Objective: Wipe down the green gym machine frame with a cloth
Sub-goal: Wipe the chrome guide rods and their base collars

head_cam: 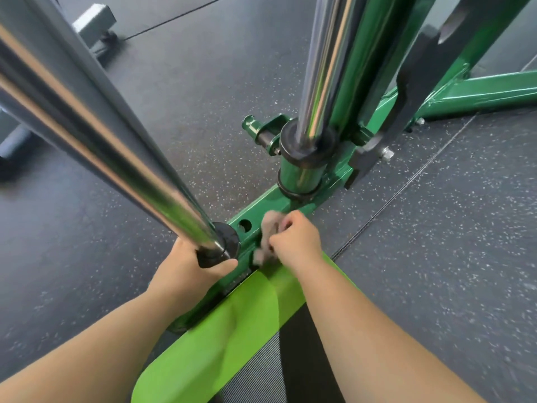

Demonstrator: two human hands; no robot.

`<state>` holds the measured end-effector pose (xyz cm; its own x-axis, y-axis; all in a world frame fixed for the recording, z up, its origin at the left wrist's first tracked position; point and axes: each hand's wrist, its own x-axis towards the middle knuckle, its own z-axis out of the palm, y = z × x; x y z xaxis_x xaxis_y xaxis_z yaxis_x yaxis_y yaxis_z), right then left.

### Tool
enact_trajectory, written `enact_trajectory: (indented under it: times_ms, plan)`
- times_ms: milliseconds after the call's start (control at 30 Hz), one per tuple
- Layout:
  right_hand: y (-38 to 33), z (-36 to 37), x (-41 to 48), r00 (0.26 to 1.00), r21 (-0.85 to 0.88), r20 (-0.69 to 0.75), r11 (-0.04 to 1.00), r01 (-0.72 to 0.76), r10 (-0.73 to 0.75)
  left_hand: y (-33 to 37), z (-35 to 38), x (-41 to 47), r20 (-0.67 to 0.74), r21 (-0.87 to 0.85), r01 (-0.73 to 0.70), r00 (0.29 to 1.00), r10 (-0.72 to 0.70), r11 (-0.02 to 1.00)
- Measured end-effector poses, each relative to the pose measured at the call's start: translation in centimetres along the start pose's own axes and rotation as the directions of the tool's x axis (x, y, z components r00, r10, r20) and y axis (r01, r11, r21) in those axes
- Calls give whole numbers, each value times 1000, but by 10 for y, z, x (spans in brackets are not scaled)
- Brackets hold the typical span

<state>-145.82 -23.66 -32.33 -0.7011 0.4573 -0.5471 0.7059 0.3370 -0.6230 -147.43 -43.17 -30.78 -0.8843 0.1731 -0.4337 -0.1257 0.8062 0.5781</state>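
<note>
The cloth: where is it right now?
In the head view, the cloth is bunched in the right hand, pressed against the green base beam, just right of its round hole.

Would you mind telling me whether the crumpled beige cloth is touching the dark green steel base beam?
Touching. The head view shows the crumpled beige cloth, gripped by the right hand, pressed against the dark green steel base beam, no gap visible.

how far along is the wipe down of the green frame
Done: nothing can be judged finished from this view. In hand: the right hand grips the cloth against the low green frame bar, while the left hand holds the chrome rod's base. Left: green upright and rear leg.
</note>
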Motion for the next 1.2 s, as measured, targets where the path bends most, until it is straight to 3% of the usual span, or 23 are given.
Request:
enact_trajectory:
  times_ms: [67,100,233,433,533,633,700,833,933,1067,1200]
  plan:
    - [-3,1,-2,990,-220,135,973,67,-37,-1,-1,3,22,10,-5,1000,5,1000]
    - [-4,-2,2,994,-240,107,969,56,-31,-1,-1,3,39,14,0,999,0,1000]
    - [-4,-24,15,970,61,-204,990,-123,133,-1,-2,6,89,12,-12,996,11,1000]
    - [-26,40,-26,984,-24,62,986,-163,164,2,-5,4,108,38,-65,992,60,997]
    - [-21,52,-45,970,13,149,980,-197,193,1,-16,6,200,89,-110,976,90,990]
    - [-13,49,-63,966,47,227,989,-137,123,2,-35,6,328,200,-183,938,111,963]
    - [-10,43,-77,982,74,165,992,-104,91,5,-47,2,410,327,-231,908,82,916]
    - [15,32,-109,984,135,-177,991,-4,28,7,-51,-5,424,446,-161,904,-50,880]
    - [30,43,-126,973,272,-229,961,56,8,21,-56,-9,428,518,-187,902,-64,835]
    - [34,53,-120,962,256,-272,964,70,2,54,-64,-26,522,643,-317,847,-96,697]
    - [35,56,-121,955,237,-297,967,97,-23,62,-48,-37,580,428,-184,807,-112,885]
